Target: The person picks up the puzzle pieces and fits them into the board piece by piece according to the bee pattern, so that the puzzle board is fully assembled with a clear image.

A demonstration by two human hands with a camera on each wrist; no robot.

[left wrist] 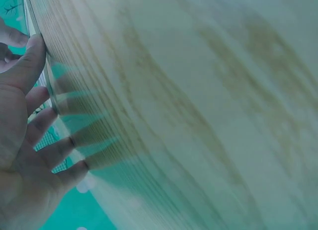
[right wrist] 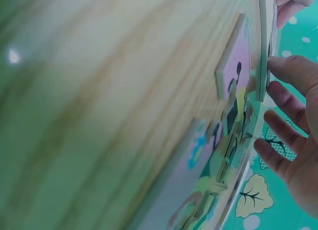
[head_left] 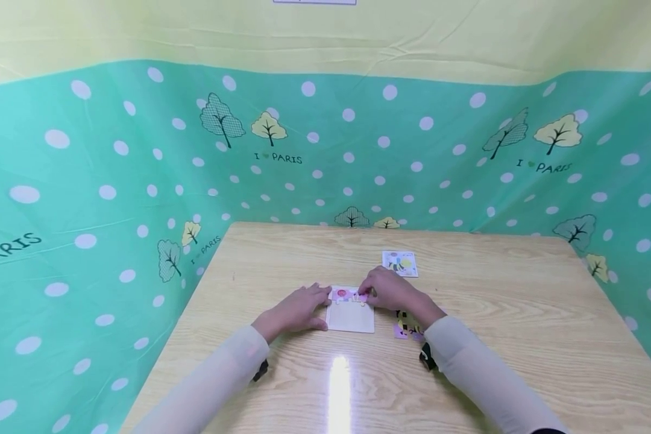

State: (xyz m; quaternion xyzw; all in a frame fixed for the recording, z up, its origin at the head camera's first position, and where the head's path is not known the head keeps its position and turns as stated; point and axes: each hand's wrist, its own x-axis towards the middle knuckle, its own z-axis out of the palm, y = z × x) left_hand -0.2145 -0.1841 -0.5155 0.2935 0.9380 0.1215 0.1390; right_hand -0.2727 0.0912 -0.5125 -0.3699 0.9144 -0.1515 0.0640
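hands point(head_left: 298, 307): 2 | puzzle board point(head_left: 350, 317): 1 | picture card point(head_left: 399, 263): 1

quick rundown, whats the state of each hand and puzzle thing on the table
left hand: flat, steadying the board's left edge
right hand: pressing a piece at the board's top
puzzle board: flat, mostly unfilled
loose pieces: piled beside the board
picture card: lying flat, untouched

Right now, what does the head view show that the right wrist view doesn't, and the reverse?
Head only: left hand flat beside the puzzle board, picture card farther back, both sleeves. Right wrist only: loose puzzle pieces seen close and edge-on, on their thin sides. Both: right hand at the board's edge, wooden table, green dotted cloth.
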